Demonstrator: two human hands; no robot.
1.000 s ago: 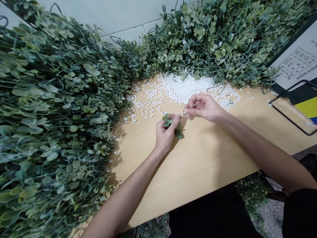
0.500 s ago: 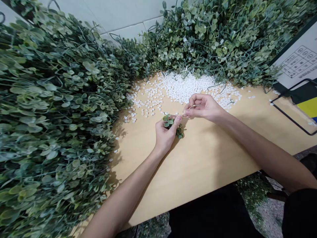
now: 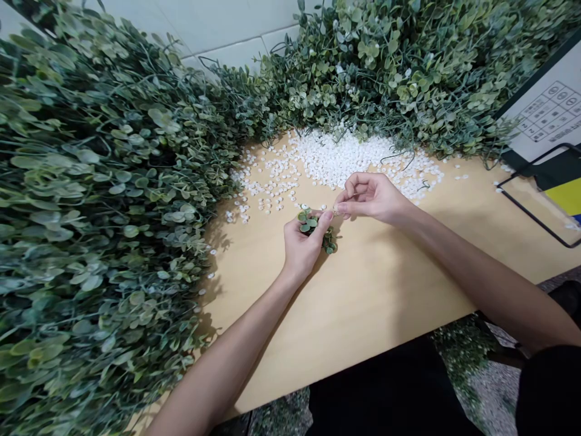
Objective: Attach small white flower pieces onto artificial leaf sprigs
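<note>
A small sprig of artificial green leaves (image 3: 309, 223) is gripped in my left hand (image 3: 303, 245), the thumb pressed over its stem. Some of its leaves poke out above the hand and more hang below the thumb. My right hand (image 3: 370, 197) is closed in a pinch, its thumb and index fingertips almost meeting the left thumb tip. Something small and pale shows between the two hands, too small to name. Just behind my hands lies a heap of small white round plastic pieces (image 3: 336, 158).
Piled artificial foliage (image 3: 113, 200) walls the table's left side, and more foliage (image 3: 376, 72) lines the back. Loose white pieces (image 3: 275, 188) are scattered over the wooden table (image 3: 345, 297). At right stand a printed board (image 3: 547, 112) and a black wire frame (image 3: 535, 215).
Both hands stay nearly in place. The thin pale strand across my right fingers shows less now, and the right fingers have closed slightly.
</note>
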